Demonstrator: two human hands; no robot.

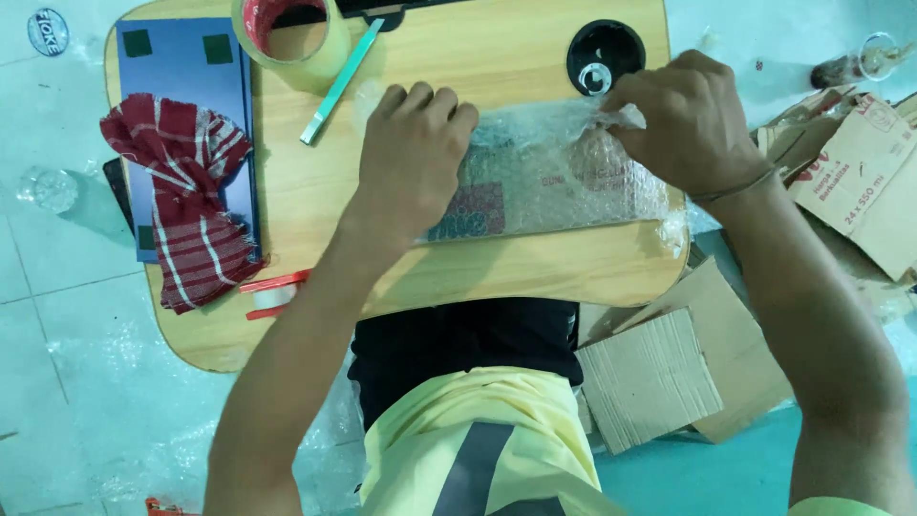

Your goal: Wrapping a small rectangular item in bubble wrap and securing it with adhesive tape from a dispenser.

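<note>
Left hand presses flat on bubble-wrapped box — right hand pinches its wrap near table's edge.

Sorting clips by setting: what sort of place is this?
Probably a home packing spot on the floor: a low wooden lap table, a bubble-wrapped parcel under both hands, a tape roll, and cardboard scraps.

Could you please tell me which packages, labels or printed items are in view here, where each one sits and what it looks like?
Bubble-wrapped package: on the wooden table, under both hands; flat, rectangular, red and blue print.
Printed cardboard piece: right, on the floor; brown, red and black print.
Round sticker: top-left floor; blue and white.
</note>
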